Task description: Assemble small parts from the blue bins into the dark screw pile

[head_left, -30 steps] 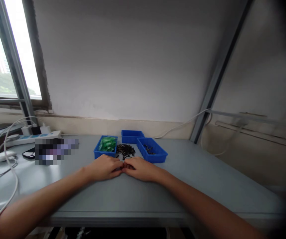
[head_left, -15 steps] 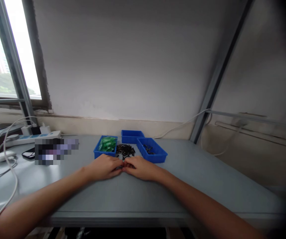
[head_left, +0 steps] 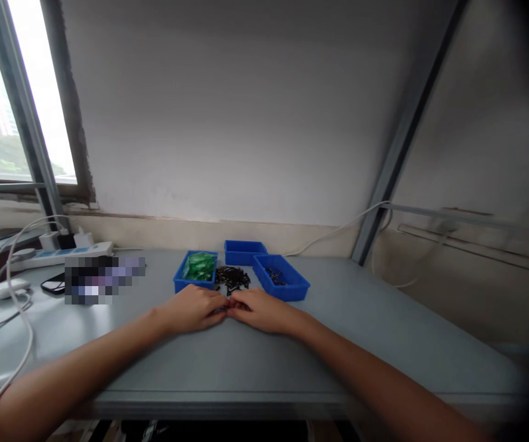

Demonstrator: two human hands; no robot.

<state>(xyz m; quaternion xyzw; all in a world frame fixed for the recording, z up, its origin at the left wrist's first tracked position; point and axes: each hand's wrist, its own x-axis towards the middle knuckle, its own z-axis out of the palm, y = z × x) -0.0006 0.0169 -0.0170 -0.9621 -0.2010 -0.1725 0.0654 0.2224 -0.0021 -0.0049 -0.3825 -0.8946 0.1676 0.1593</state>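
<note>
My left hand (head_left: 196, 309) and my right hand (head_left: 259, 310) meet at the fingertips low over the grey table, fingers closed. What they pinch is too small and hidden to make out. Just beyond them lies a pile of small dark parts (head_left: 233, 278). Left of the pile, a blue bin (head_left: 194, 286) holds green packets (head_left: 199, 267). On its right, another blue bin (head_left: 287, 291) contains some small dark metallic pieces (head_left: 274, 275). A third blue bin (head_left: 246, 253) stands behind the pile, with nothing visible inside.
At the left of the table (head_left: 246, 368) are a white power strip (head_left: 73, 252) with plugs, a white device (head_left: 10, 288), loose white cables and a dark, partly pixelated object (head_left: 55, 283). A wall rises behind; a metal post (head_left: 388, 166) stands at the right.
</note>
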